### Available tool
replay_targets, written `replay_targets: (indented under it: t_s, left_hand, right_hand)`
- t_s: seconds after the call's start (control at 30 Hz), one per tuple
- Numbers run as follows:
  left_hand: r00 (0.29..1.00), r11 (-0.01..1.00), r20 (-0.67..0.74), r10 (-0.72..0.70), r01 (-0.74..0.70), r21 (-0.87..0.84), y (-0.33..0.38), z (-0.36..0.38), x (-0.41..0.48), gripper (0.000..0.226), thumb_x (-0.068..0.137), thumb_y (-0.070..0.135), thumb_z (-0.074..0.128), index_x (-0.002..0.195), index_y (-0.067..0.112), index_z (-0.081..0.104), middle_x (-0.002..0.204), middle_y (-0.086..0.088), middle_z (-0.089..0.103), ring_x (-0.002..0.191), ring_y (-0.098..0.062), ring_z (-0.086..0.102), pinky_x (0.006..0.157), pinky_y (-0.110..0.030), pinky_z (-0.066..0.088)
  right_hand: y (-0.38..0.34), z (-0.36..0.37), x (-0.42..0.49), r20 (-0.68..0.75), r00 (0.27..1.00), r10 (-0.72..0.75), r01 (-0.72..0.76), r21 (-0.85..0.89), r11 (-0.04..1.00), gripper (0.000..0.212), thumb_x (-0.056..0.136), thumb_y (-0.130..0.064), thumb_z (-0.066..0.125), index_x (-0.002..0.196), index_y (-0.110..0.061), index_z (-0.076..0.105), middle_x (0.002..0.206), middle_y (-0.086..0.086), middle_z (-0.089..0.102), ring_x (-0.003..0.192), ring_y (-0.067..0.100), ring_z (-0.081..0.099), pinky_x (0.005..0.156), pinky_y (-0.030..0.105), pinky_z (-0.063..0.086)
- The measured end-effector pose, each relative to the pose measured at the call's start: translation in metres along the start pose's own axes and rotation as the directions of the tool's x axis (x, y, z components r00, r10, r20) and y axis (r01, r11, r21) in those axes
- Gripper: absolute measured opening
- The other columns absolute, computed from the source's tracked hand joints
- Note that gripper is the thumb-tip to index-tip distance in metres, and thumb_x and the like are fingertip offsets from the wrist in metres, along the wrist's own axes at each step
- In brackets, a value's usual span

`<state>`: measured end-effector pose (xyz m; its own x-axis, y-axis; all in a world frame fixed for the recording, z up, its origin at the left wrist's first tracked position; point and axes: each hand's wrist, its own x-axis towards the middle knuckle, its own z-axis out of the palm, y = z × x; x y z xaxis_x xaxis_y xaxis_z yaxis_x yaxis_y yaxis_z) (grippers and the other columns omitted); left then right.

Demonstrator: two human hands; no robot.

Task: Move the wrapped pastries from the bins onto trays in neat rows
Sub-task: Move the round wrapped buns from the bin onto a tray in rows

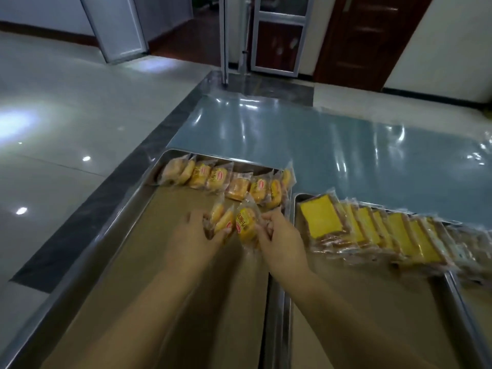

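Glossy pale floor tiles [66, 115] and a dark wooden door [367, 38] lay beyond the steel counter [292, 134], whose top was covered by a shiny bluish film. Over the left tray [149, 193] the person's left hand [198, 230] had its fingers curled round two small wrapped pastries [222, 218] that stood on edge side by side. Right beside them the right hand [282, 235] pinched a third pastry [246, 222], yellow with a red oval label, by the right side of its clear wrapper. From where I stood I could not tell whether these packs touched the tray bed or hung just above it. They were close to the far row [226, 179], a line of the same round pastries leaning on one another along the tray's far rim, from its left corner to its right one. The rest of that tray showed bare metal. Just beside it stood the right tray [296, 209], the two rims almost meeting. Flat yellow cake slices [372, 230] in clear wrap lay on it, overlapping like shingles from its far-left corner out toward the right, where they blurred.
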<state>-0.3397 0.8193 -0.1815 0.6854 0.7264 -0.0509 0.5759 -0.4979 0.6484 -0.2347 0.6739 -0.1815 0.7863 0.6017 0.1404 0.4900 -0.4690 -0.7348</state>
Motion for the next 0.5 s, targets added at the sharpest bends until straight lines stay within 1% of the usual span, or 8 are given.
replay_targets:
  t_s: [0.07, 0.13, 0.17, 0.27, 0.37, 0.4, 0.43, 0.5]
  left_hand:
    - [0.999, 0.999, 0.035, 0.036, -0.037, 0.031, -0.004, 0.005, 0.017, 0.043, 0.077, 0.058, 0.061, 0.109, 0.034, 0.045, 0.093, 0.013, 0.047, 0.076, -0.003, 0.049, 0.056, -0.024, 0.042]
    - [0.987, 0.995, 0.14, 0.081, -0.087, 0.039, -0.006, 0.014, 0.027, 0.051, 0.077, 0.059, 0.059, 0.118, 0.033, 0.042, 0.107, 0.01, 0.047, 0.083, -0.002, 0.046, 0.061, -0.019, 0.037]
    - [0.974, 0.992, 0.197, 0.112, -0.122, 0.036, -0.007, 0.018, 0.03, 0.059, 0.076, 0.059, 0.061, 0.124, 0.032, 0.04, 0.117, 0.007, 0.044, 0.089, -0.003, 0.045, 0.067, -0.019, 0.036]
    - [0.943, 0.983, 0.283, 0.173, -0.183, 0.011, -0.015, 0.024, 0.031, 0.086, 0.068, 0.062, 0.067, 0.138, 0.032, 0.026, 0.136, 0.004, 0.026, 0.115, -0.013, 0.042, 0.088, -0.027, 0.039]
    - [0.883, 0.971, 0.408, 0.232, -0.236, -0.042, -0.026, 0.023, 0.031, 0.099, 0.068, 0.056, 0.072, 0.144, 0.035, 0.012, 0.142, 0.018, 0.006, 0.133, -0.018, 0.027, 0.107, -0.038, 0.034]
    - [0.859, 0.963, 0.442, 0.258, -0.264, -0.049, -0.029, 0.022, 0.031, 0.1, 0.069, 0.053, 0.072, 0.145, 0.035, 0.009, 0.142, 0.02, 0.001, 0.135, -0.017, 0.022, 0.11, -0.039, 0.032]
    - [0.845, 0.955, 0.455, 0.281, -0.294, -0.043, -0.03, 0.023, 0.032, 0.1, 0.071, 0.051, 0.072, 0.146, 0.034, 0.009, 0.143, 0.02, -0.001, 0.136, -0.016, 0.019, 0.111, -0.039, 0.03]
    - [0.845, 0.939, 0.435, 0.312, -0.345, -0.002, -0.031, 0.025, 0.034, 0.094, 0.075, 0.05, 0.069, 0.147, 0.033, 0.011, 0.144, 0.016, 0.001, 0.134, -0.014, 0.018, 0.111, -0.034, 0.03]
  right_hand:
    - [0.002, 0.015, 0.01, 0.04, 0.997, 0.061, -0.062, 0.011, 0.998, 0.006, 0.093, -0.027, 0.054, 0.098, -0.029, 0.051, 0.083, -0.013, 0.055, 0.076, 0.0, 0.054, 0.066, 0.022, 0.047]
    - [0.005, 0.028, 0.014, 0.092, 0.987, 0.131, -0.135, 0.041, 0.99, 0.012, 0.092, -0.027, 0.056, 0.099, -0.033, 0.049, 0.09, -0.013, 0.059, 0.082, 0.0, 0.057, 0.072, 0.023, 0.051]
    - [0.006, 0.032, 0.013, 0.116, 0.981, 0.157, -0.164, 0.061, 0.985, 0.017, 0.091, -0.026, 0.058, 0.101, -0.036, 0.048, 0.09, -0.015, 0.058, 0.083, -0.002, 0.058, 0.073, 0.02, 0.05]
    - [0.013, 0.032, 0.008, 0.191, 0.971, 0.142, -0.16, 0.079, 0.984, 0.038, 0.084, -0.021, 0.067, 0.106, -0.043, 0.045, 0.085, -0.024, 0.056, 0.081, -0.009, 0.056, 0.067, 0.01, 0.044]
    - [0.024, 0.019, 0.001, 0.229, 0.964, 0.131, -0.137, 0.01, 0.99, 0.062, 0.079, -0.014, 0.069, 0.105, -0.06, 0.036, 0.082, -0.02, 0.054, 0.08, -0.008, 0.054, 0.065, 0.013, 0.045]
    - [0.027, 0.015, -0.001, 0.216, 0.966, 0.143, -0.138, -0.039, 0.99, 0.062, 0.08, -0.015, 0.069, 0.105, -0.06, 0.034, 0.081, -0.017, 0.055, 0.079, -0.005, 0.055, 0.065, 0.015, 0.047]
    - [0.03, 0.011, -0.003, 0.195, 0.968, 0.157, -0.141, -0.091, 0.986, 0.057, 0.08, -0.017, 0.068, 0.107, -0.055, 0.036, 0.082, -0.015, 0.055, 0.078, -0.003, 0.055, 0.066, 0.017, 0.048]
    - [0.032, 0.005, -0.005, 0.153, 0.972, 0.177, -0.137, -0.239, 0.961, 0.051, 0.08, -0.024, 0.069, 0.12, -0.039, 0.041, 0.092, -0.018, 0.052, 0.082, -0.001, 0.051, 0.071, 0.022, 0.047]
